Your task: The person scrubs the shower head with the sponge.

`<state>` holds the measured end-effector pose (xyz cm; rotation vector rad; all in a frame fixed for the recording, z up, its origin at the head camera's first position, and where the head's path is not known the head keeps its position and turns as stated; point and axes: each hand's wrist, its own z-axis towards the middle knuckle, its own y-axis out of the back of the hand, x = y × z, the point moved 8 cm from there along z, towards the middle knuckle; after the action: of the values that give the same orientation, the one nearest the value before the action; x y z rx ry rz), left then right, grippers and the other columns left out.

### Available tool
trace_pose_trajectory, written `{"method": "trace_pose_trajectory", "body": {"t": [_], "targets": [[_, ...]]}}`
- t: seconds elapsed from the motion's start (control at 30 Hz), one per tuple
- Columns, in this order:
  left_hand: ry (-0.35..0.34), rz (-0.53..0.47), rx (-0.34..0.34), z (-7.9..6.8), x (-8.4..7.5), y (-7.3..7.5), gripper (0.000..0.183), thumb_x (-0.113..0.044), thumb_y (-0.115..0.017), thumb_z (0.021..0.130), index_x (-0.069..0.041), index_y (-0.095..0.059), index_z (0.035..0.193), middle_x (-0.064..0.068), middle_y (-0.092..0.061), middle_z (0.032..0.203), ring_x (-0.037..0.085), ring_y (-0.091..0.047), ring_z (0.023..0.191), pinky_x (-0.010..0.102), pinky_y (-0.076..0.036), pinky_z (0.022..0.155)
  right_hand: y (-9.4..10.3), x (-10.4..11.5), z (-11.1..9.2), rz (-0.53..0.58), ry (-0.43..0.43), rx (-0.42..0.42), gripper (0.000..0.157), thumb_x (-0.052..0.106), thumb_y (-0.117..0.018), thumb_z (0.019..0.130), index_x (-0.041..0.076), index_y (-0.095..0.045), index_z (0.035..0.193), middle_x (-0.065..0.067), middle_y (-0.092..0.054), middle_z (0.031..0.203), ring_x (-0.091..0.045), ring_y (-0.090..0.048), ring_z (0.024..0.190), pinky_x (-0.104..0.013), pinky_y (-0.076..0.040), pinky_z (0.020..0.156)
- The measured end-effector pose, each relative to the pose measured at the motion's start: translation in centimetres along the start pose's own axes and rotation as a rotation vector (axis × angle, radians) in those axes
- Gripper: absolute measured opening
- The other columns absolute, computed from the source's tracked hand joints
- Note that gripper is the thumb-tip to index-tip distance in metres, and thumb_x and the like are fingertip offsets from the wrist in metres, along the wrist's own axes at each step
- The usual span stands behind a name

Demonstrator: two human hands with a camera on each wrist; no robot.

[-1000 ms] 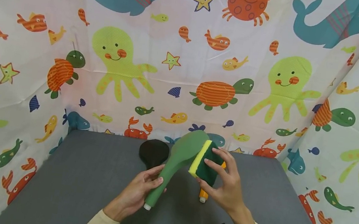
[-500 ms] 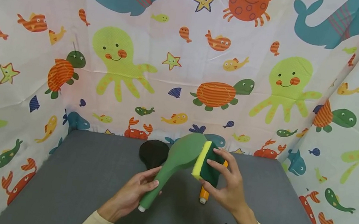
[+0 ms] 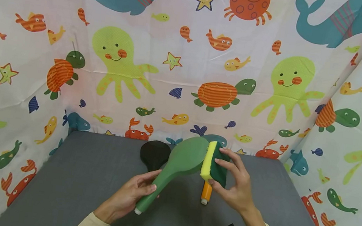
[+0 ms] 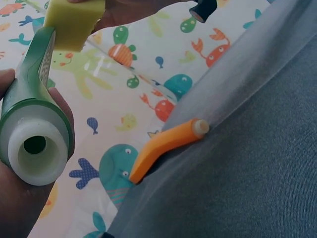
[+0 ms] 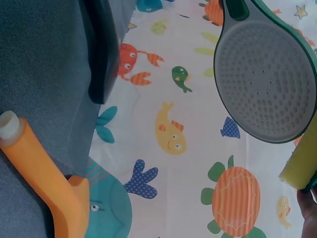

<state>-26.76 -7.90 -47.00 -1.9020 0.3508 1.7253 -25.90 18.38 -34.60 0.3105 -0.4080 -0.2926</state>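
Note:
A green shower head (image 3: 184,157) is held up over the table, its handle gripped by my left hand (image 3: 127,195). My right hand (image 3: 238,185) pinches a yellow sponge with a dark green scouring side (image 3: 219,167). The yellow side of that sponge touches the right edge of the shower head. From the right wrist, the grey nozzle face (image 5: 267,79) shows, turned away from the head camera. In the left wrist view, the white hollow end (image 4: 38,153) of the handle points at the camera.
Behind the left hand lies a black shower head (image 3: 154,154) on the grey table (image 3: 89,185). An orange shower head (image 3: 206,193) rests beyond the right hand, mostly hidden by the sponge. Curtains (image 3: 171,81) printed with sea animals stand at the back and sides.
The left hand has shifted left and slightly down with the green shower head, turning its back more toward the head camera. The right hand and sponge have moved a little right along its edge.

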Motion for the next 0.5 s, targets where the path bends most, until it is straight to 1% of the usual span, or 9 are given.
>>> {"method": "trace_pose_trajectory", "body": {"t": [0.1,0.2,0.37,0.43,0.5], "targets": [[-0.006,0.003,0.020,-0.22,-0.02,0.06,0.063,-0.015,-0.056,0.100,-0.004,-0.026,0.155,0.005,-0.049,0.137,0.020,-0.056,0.112,0.037,-0.049,0.096,0.17,-0.24,0.09,0.019,-0.015,0.014,0.049,0.033,-0.079,0.081,0.001,-0.066,0.115,-0.028,-0.053,0.133,-0.027,-0.051,0.128,-0.017,-0.045,0.102],[-0.012,0.008,0.041,-0.47,0.06,0.12,0.063,-0.014,-0.055,0.100,-0.002,-0.026,0.154,0.004,-0.049,0.137,0.019,-0.057,0.110,0.037,-0.050,0.095,0.38,-0.47,0.16,0.053,-0.048,0.029,0.048,0.023,-0.080,0.077,0.000,-0.065,0.117,-0.027,-0.052,0.135,-0.025,-0.051,0.127,-0.017,-0.046,0.099],[-0.029,-0.002,0.085,-0.83,0.08,0.07,0.061,-0.012,-0.053,0.101,-0.002,-0.026,0.154,0.003,-0.050,0.138,0.017,-0.057,0.108,0.035,-0.050,0.094,0.63,-0.76,0.34,0.183,-0.095,0.042,0.050,0.001,-0.075,0.072,-0.004,-0.062,0.119,-0.028,-0.049,0.137,-0.026,-0.049,0.128,-0.020,-0.045,0.102],[-0.040,-0.014,0.106,-0.92,0.00,-0.04,0.061,-0.012,-0.052,0.101,-0.002,-0.026,0.154,0.002,-0.050,0.138,0.016,-0.058,0.108,0.034,-0.051,0.094,0.72,-0.87,0.44,0.232,-0.107,0.043,0.050,-0.004,-0.073,0.072,-0.007,-0.060,0.119,-0.029,-0.048,0.137,-0.027,-0.047,0.129,-0.022,-0.044,0.105],[-0.053,-0.028,0.128,-0.96,-0.08,-0.16,0.060,-0.011,-0.052,0.101,-0.001,-0.026,0.154,0.002,-0.050,0.139,0.015,-0.059,0.107,0.032,-0.052,0.093,0.84,-0.99,0.53,0.258,-0.114,0.039,0.049,-0.006,-0.072,0.073,-0.008,-0.059,0.120,-0.030,-0.047,0.137,-0.028,-0.046,0.131,-0.023,-0.042,0.107]]}}
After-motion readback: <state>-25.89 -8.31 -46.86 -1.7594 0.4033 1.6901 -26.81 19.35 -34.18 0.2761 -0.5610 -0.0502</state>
